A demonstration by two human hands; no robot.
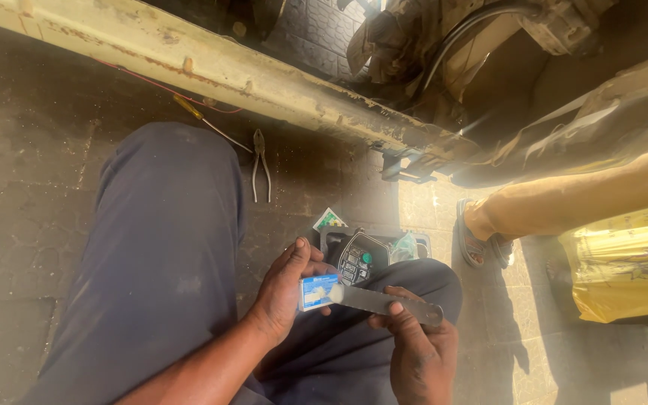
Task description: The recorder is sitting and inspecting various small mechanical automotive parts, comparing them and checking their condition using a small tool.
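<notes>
My left hand [286, 289] grips a small blue and white packet [316, 292] over my lap. My right hand [420, 352] holds a flat grey metal strip, like a saw blade [384, 301], whose left end touches the packet. Just beyond my hands a black panel with several buttons [357, 259] lies on the ground. My legs in dark blue trousers [159, 247] fill the lower left.
Pliers [261, 161] and a yellow-handled screwdriver [204, 118] lie on the dark paved ground by a worn cream vehicle sill [211, 64]. Another person's leg in tan trousers and a sandal [481, 240] are at the right, beside a yellow bag [624, 262].
</notes>
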